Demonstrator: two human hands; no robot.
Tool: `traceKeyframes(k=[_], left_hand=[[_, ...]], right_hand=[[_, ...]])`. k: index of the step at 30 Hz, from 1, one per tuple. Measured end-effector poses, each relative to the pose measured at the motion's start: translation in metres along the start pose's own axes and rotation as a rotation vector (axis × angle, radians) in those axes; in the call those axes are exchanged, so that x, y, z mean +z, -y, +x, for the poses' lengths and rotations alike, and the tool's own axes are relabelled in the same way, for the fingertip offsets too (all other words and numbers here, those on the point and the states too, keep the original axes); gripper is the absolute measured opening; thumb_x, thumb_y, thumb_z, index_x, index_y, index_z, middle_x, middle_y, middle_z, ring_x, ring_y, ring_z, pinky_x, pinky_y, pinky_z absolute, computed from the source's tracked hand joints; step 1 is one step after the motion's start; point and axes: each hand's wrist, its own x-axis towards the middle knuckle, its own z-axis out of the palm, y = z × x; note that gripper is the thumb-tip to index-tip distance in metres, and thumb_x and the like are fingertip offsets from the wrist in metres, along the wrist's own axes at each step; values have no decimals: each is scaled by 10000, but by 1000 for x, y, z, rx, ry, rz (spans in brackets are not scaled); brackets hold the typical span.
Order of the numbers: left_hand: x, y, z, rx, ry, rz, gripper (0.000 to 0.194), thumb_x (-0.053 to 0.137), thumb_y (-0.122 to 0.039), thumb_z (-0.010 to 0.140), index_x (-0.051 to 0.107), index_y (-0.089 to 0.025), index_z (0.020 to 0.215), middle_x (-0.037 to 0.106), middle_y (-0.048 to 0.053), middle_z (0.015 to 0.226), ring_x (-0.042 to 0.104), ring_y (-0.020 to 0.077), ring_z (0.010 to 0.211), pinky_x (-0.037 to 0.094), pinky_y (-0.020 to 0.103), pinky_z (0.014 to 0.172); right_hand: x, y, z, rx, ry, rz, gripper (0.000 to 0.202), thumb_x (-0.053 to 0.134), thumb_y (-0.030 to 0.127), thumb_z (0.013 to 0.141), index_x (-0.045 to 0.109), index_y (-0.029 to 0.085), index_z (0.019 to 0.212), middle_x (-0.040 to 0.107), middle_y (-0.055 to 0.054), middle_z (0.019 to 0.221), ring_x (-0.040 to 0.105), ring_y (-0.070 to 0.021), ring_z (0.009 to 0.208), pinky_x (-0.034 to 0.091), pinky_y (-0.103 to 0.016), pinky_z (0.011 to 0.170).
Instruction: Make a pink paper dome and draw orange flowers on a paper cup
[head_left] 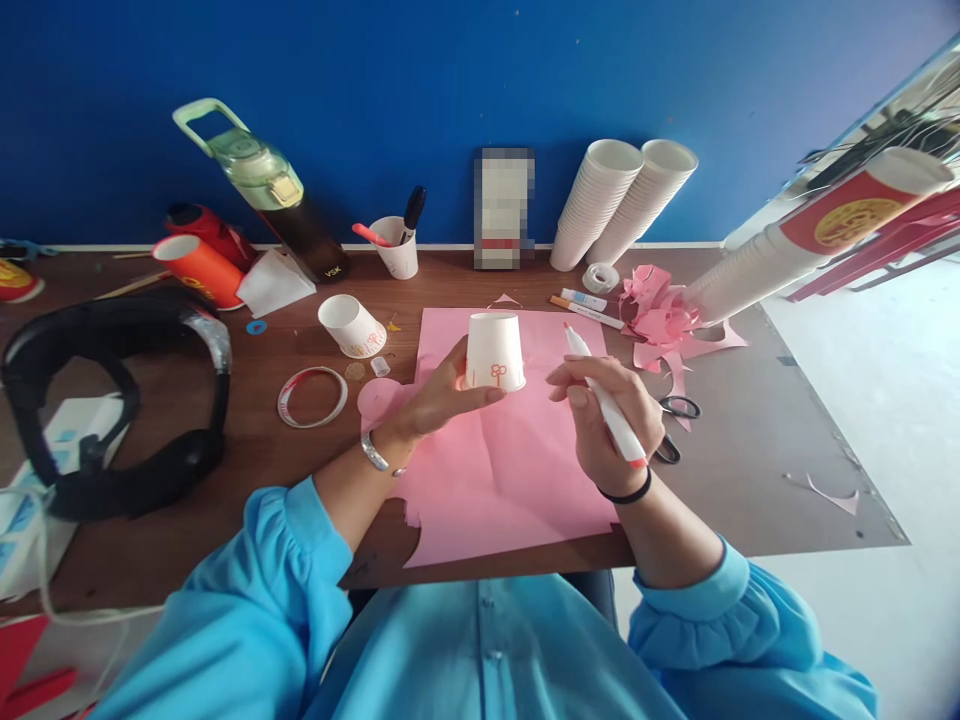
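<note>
My left hand (450,392) grips a white paper cup (493,345) turned upside down, with its rim at the bottom. A small red flower and a short line are drawn on the cup near that rim. In my right hand (619,410) is a white marker (611,405) with a red end, its reddish tip pointing up and apart from the cup. Under both hands lies a sheet of pink paper (510,480). Left of it stands another paper cup (351,325), which has orange drawings along its lower edge.
Stacked cups (600,200) and a cup of pens (397,255) stand along the blue wall, near a bottle (270,190). Pink scraps (656,310) and black scissors (679,407) lie right. Leftward are a tape ring (312,397) and a black headset-like band (217,400).
</note>
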Motion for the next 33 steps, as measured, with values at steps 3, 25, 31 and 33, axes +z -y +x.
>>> traceKeyframes(k=[3, 25, 31, 33], left_hand=[[-1, 1, 0, 1, -3, -3, 651, 819, -354, 788, 552, -304, 1380, 644, 64, 1386, 539, 374, 1361, 422, 562, 1126], [2, -4, 1, 35, 138, -80, 704, 825, -439, 763, 566, -293, 1401, 548, 99, 1497, 446, 350, 1432, 428, 492, 1131], [11, -7, 4, 72, -24, 105, 846, 916, -391, 657, 520, -270, 1395, 523, 118, 1484, 451, 349, 1401, 398, 517, 1149], [11, -8, 3, 48, -19, 97, 761, 892, -379, 691, 546, -270, 1360, 562, 101, 1441, 487, 346, 1359, 438, 504, 1107]], right_hand=[[-1, 1, 2, -28, 19, -26, 290, 580, 163, 978, 643, 276, 1237, 746, -26, 909, 707, -178, 728, 603, -356, 670], [4, -23, 12, -69, 294, -176, 705, 787, 313, 839, 404, 269, 1430, 613, -155, 1390, 574, -346, 1299, 506, -589, 1051], [7, -23, 6, -150, 302, -347, 733, 740, 284, 856, 370, 256, 1489, 607, -160, 1378, 559, -376, 1270, 504, -602, 1009], [8, -22, 6, -146, 324, -327, 758, 738, 295, 864, 342, 263, 1510, 594, -162, 1405, 556, -375, 1279, 502, -598, 1012]])
